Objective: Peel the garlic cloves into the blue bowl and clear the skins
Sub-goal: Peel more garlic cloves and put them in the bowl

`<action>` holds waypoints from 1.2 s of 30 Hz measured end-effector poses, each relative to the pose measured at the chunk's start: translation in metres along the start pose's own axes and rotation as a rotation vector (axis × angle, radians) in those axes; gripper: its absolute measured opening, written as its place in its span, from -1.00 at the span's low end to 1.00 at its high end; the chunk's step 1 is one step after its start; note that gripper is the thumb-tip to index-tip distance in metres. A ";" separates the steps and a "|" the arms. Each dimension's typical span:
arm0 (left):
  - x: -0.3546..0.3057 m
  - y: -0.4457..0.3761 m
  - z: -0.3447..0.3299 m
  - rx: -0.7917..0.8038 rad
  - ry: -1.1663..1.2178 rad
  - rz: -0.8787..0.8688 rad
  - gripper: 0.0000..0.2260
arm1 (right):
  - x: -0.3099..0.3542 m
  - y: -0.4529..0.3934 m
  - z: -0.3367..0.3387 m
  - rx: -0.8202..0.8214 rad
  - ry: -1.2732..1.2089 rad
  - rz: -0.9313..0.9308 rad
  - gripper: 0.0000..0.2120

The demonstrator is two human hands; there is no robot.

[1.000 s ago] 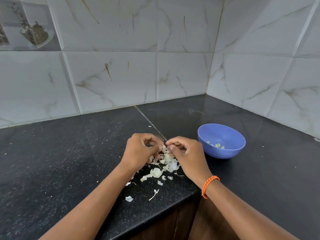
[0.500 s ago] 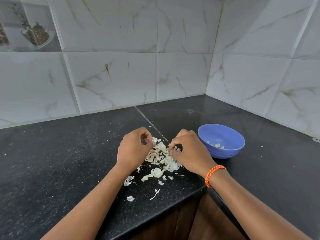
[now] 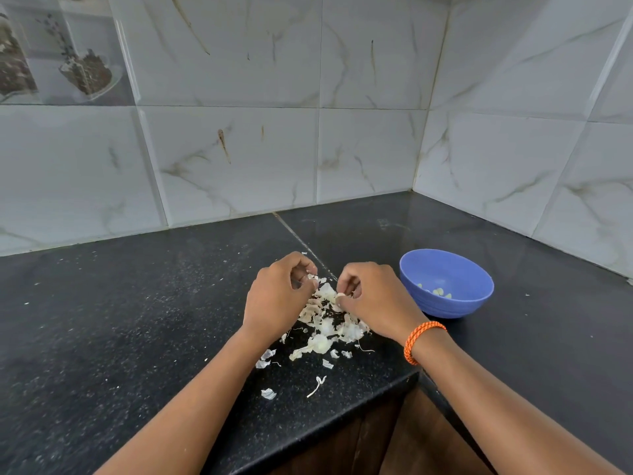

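While pale marbled wall tiles (image 3: 239, 149) close off the corner beyond both hands, the black speckled worktop (image 3: 120, 320) carries everything else. A heap of garlic skins (image 3: 325, 323) lies between the hands and spills toward the person, with loose flakes scattered nearer the worktop's front edge. The left hand (image 3: 277, 299) sits with fingers curled at the heap's left side, fingertips among the skins; what it grasps, if anything, cannot be told. The right hand (image 3: 373, 299), an orange bracelet (image 3: 421, 341) on its wrist, pinches a small garlic clove (image 3: 340, 297) at the heap's top. Just to the right of the right hand stands the blue bowl (image 3: 472, 303), a few peeled cloves (image 3: 440, 292) lying inside.
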State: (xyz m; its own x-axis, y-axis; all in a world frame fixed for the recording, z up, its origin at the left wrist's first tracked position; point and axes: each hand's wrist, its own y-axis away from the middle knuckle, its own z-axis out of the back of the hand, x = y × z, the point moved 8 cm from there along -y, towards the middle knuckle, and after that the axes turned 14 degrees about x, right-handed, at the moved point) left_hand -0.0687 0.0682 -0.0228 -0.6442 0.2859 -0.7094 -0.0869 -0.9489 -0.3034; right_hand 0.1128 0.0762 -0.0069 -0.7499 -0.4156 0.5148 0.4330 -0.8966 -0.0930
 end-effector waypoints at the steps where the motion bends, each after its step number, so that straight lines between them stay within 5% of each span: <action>1: -0.001 0.000 0.000 0.002 0.012 -0.014 -0.86 | -0.002 0.000 0.004 -0.014 -0.064 0.014 -0.87; 11: -0.006 0.000 -0.012 0.115 0.082 -0.066 -0.87 | -0.018 0.021 0.012 -0.040 -0.458 0.154 -0.91; 17: -0.004 0.000 -0.014 0.118 0.045 -0.059 -0.85 | -0.038 0.040 0.020 -0.143 -0.450 0.092 -0.88; 27: -0.003 0.000 -0.017 0.129 0.019 -0.061 -0.83 | -0.046 0.050 0.008 -0.058 -0.042 0.005 -0.90; 32: -0.003 0.000 -0.019 0.131 -0.013 -0.052 -0.84 | -0.028 0.044 0.007 0.007 0.206 0.104 -0.91; 36: -0.002 0.000 -0.020 0.124 -0.039 -0.058 -0.88 | -0.012 0.035 0.035 -0.132 0.293 0.184 -0.88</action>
State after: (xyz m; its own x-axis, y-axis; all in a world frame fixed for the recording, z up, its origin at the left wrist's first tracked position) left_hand -0.0521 0.0704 -0.0335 -0.6641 0.3379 -0.6669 -0.2168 -0.9408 -0.2607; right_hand 0.1547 0.0556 0.0137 -0.7851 -0.5809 0.2146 0.5201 -0.8066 -0.2807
